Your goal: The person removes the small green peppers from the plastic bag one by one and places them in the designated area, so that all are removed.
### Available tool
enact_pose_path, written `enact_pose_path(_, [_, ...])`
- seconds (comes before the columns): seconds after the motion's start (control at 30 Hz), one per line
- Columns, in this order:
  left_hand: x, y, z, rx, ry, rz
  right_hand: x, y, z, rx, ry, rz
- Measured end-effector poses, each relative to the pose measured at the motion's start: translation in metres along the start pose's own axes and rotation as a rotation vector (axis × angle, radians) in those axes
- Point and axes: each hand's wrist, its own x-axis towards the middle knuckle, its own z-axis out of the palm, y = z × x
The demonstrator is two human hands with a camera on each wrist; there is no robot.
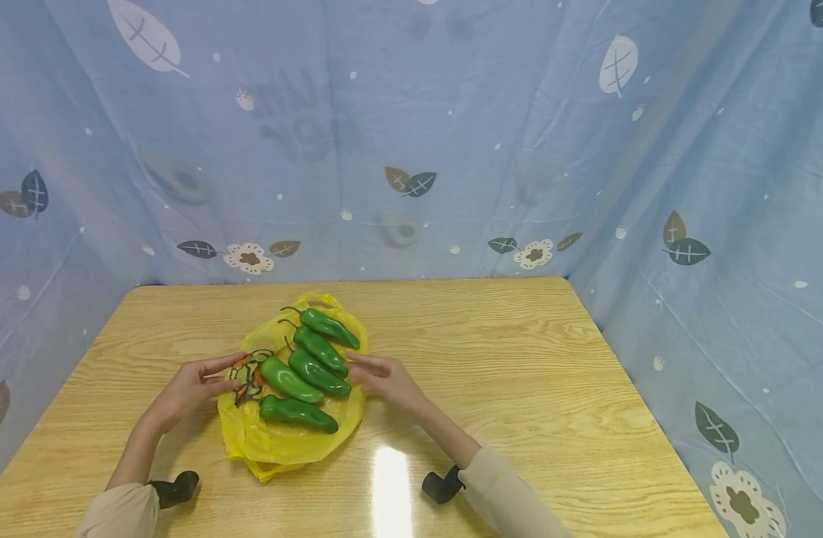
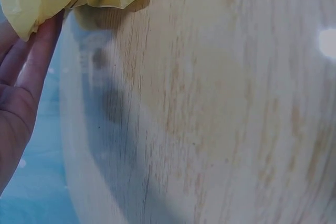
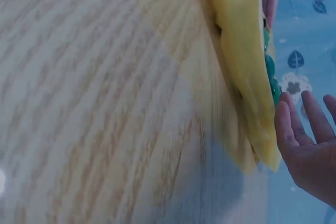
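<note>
A yellow plastic bag (image 1: 286, 447) lies spread out on the wooden table. Several long green peppers (image 1: 319, 372) rest on it, some with thin stems pointing left. Near its left side is a patch of black and orange lines (image 1: 248, 376); whether it is print or a separate thing I cannot tell. My left hand (image 1: 194, 385) is at this edge, with extended fingers touching the bag, partly hidden by the plastic in the left wrist view. On the opposite side, my right hand (image 3: 312, 148) has its fingers spread beside the bag's edge and the peppers.
The wooden table (image 1: 512, 388) extends to the right of the bag. Blue cloth (image 1: 357, 134) with leaf and flower prints hangs behind it and along both sides. Black wrist mounts (image 1: 176, 489) sit at both wrists, close to the tabletop.
</note>
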Motion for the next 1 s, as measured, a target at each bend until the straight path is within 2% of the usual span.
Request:
enact_pose_path(0.3, [0.002, 0.001, -0.001, 0.015, 0.004, 0.003, 0.000, 0.001, 0.007, -0.049, -0.021, -0.052])
enact_pose_path(0.47, [0.002, 0.000, -0.001, 0.007, 0.000, 0.003, -0.001, 0.002, 0.015, -0.071, -0.014, -0.065])
enact_pose_path(0.7, [0.002, -0.001, 0.000, -0.008, -0.002, 0.008, -0.002, 0.009, 0.028, -0.068, -0.008, -0.128])
enact_pose_path(1.0, [-0.001, -0.002, 0.001, -0.024, -0.006, 0.016, -0.003, 0.016, 0.042, -0.138, 0.007, -0.094])
